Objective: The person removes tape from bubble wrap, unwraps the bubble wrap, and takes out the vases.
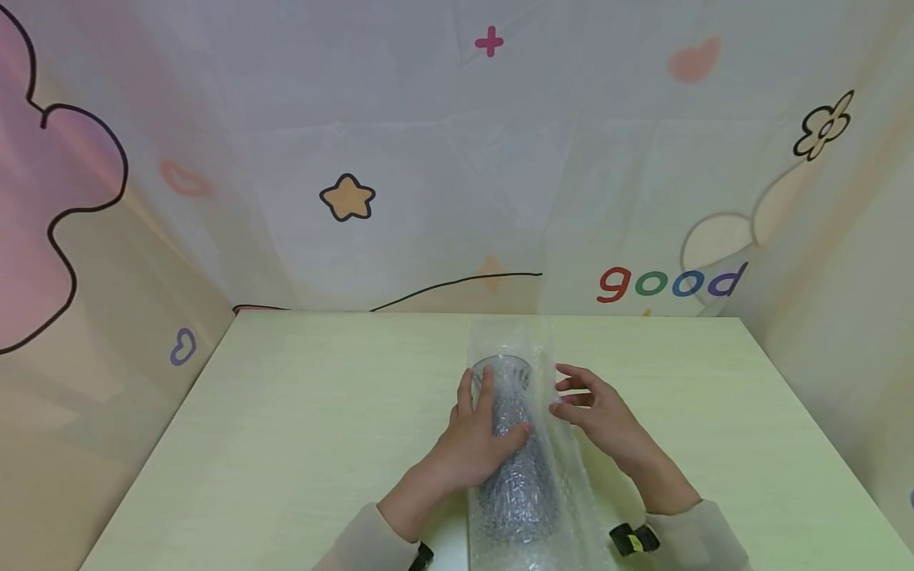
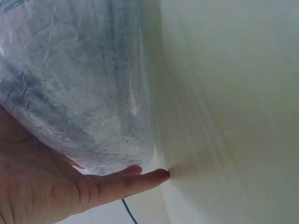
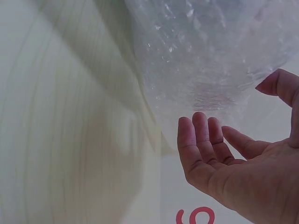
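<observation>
A tall, clear glass vessel (image 1: 503,362), vase-like, lies wrapped in bubble wrap (image 1: 517,500) on the table, its round rim toward the far side. My left hand (image 1: 474,444) rests over the vessel's left side, thumb across the top. In the left wrist view, the left hand's (image 2: 70,186) straight fingers run along the bubble wrap (image 2: 88,84), one fingertip at the tabletop. Beside the wrap's right edge is my right hand (image 1: 596,412), fingers loosely bent. The right wrist view shows the right hand (image 3: 233,172) with thumb and fingers apart, near the bubble wrap (image 3: 210,56).
The pale wooden table (image 1: 321,412) extends to both sides. A loose strip of wrap lies to the vessel's right, and more reaches past its rim. Behind stands a printed cloth backdrop (image 1: 428,119) with coloured "good" lettering (image 1: 671,284). A dark strap (image 1: 634,540) is by the right sleeve.
</observation>
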Demonstrator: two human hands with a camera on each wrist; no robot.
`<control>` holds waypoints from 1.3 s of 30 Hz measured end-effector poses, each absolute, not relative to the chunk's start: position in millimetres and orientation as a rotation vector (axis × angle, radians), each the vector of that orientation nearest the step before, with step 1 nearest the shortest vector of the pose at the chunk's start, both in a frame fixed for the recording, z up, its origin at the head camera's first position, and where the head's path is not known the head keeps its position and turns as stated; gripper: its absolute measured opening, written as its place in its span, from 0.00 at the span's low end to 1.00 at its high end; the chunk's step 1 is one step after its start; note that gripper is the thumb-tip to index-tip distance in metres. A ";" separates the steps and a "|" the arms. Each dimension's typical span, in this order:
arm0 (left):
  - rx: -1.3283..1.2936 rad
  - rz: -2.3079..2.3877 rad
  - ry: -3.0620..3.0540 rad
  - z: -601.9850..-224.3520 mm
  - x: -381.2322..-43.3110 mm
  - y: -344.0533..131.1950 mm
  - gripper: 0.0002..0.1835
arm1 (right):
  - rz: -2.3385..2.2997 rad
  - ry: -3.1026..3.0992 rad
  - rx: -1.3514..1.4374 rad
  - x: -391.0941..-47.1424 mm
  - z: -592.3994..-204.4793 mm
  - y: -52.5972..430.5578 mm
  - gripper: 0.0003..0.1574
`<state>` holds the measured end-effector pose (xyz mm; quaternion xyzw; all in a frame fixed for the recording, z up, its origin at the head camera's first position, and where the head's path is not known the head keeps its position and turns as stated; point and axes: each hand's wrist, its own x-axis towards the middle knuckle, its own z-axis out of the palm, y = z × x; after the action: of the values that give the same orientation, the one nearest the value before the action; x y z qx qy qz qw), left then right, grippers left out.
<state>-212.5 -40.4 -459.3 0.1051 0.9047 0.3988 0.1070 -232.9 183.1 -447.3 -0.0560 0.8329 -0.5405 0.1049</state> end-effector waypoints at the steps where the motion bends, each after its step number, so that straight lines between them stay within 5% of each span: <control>1: 0.307 1.174 2.664 -459.4 -212.6 -40.2 0.53 | -1.591 2.455 -0.162 -233.1 -448.0 183.6 0.41; 39: 0.300 1.185 2.657 -458.7 -212.2 -40.4 0.52 | -1.584 2.440 -0.085 -234.3 -453.4 191.6 0.44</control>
<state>-212.2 -40.4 -458.7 0.1019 0.9032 0.4027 0.1081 -234.3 191.6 -453.4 -0.0290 0.8328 -0.5406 0.1153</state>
